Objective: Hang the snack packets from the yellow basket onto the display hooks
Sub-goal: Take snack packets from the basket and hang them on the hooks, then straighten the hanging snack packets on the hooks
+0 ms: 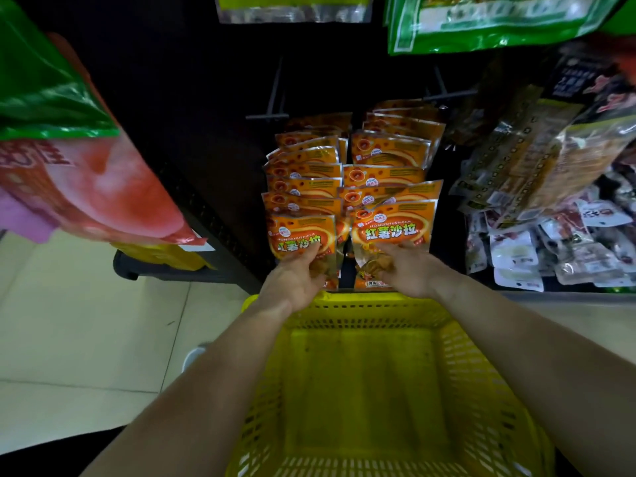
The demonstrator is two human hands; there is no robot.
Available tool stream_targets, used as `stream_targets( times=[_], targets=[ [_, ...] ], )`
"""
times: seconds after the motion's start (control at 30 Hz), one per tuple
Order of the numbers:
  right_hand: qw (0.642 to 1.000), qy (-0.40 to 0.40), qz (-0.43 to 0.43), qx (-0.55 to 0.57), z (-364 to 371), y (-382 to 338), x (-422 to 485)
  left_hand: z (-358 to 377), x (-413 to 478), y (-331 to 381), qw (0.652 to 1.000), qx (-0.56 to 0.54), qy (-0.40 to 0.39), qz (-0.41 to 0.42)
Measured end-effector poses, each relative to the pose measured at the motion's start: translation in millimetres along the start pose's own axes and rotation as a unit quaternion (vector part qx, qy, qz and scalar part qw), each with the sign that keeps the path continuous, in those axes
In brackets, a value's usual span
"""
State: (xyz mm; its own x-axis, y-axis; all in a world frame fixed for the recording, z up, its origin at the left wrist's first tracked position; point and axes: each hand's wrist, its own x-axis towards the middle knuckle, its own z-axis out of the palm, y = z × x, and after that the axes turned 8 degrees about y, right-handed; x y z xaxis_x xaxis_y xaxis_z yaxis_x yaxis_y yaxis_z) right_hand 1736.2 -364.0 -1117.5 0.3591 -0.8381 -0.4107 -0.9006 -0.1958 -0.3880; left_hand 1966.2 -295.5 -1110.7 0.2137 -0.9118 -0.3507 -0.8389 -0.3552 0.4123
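Two columns of orange snack packets hang side by side on the dark rack at 12 o'clock from the yellow basket (461,359), which sits low in the view with its far rim just under the packets. Only the basket's bare ribbed floor and slotted walls show.

The left hand (296,280) reaches up from 7 o'clock to the left front packet (303,232). Its fingers (311,251) curl round the lower part of the packet, the thumb lying across the printed face. The right hand (411,270) comes in from 5 o'clock to the right front packet (392,228). Its fingers (389,251) are bent over the clear lower window and grip it there. Both packets are the nearest in their columns, with many more stacked behind them and running back to the display hooks (267,116) at 12 o'clock.

At 9 o'clock a large red bag (103,194) hangs close to the camera under a green one (41,84). Green bags (481,25) hang at 1 o'clock. At 3 o'clock small mixed packets (550,256) lie heaped on a shelf. Pale floor tiles (69,321) lie at 8 o'clock.
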Motion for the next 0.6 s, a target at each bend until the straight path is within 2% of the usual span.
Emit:
stream_targets(
  times=[0.23,0.4,0.6],
  targets=[
    [0.998,0.065,-0.001,0.018,-24,-15,-15,-8,-17,-3,0.999,-0.009,0.035,-0.011],
    [0.993,0.102,-0.049,0.037,-34,-27,-24,-25,-26,-4,0.997,-0.037,0.071,0.006],
    [0.970,0.211,-0.122,-0.014,-46,-53,-17,-55,-32,-1,0.986,-0.032,0.160,0.042]
  ],
)
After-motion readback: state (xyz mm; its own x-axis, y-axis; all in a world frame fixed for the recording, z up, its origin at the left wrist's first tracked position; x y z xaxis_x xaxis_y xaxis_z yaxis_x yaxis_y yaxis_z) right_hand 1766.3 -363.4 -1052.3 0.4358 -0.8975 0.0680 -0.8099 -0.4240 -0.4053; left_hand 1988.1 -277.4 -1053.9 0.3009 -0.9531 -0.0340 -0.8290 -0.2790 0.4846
